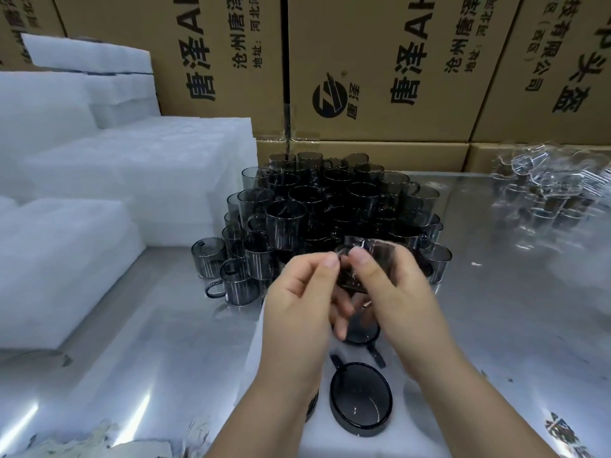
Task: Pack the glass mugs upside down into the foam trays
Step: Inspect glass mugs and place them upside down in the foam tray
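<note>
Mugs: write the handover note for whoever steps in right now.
Hands: the left hand and the right hand both grip one mug above the tray; it is not yet seated.
Done: at least two mugs sit upside down in the tray, the near mug and the far mug, which is partly hidden under the hands.
Stock: the pile of upright mugs stands behind the tray, and spare foam is stacked at the left.
Left: seat the held mug upside down, then work through the pile.
</note>
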